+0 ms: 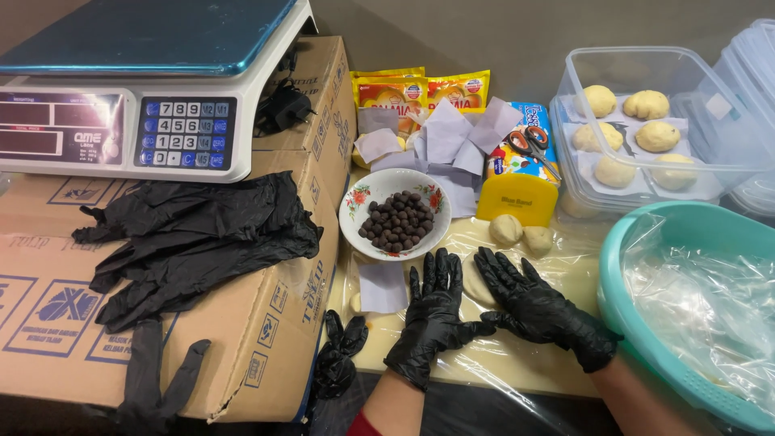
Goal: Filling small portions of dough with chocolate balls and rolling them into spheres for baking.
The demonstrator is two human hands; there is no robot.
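Note:
Both my hands wear black gloves and lie flat, fingers spread, on a plastic-covered board. My left hand and my right hand press side by side on a flattened piece of pale dough that shows between them. Two dough balls sit just beyond my right fingers. A floral bowl holding several dark brown filling balls stands just beyond my left hand. A small square of paper lies left of my left hand.
A clear tub at the right rear holds several dough balls on paper. A teal basin lined with plastic is at the right. A scale and spare black gloves rest on cardboard boxes at the left. Paper squares, yellow packets and scissors lie behind the bowl.

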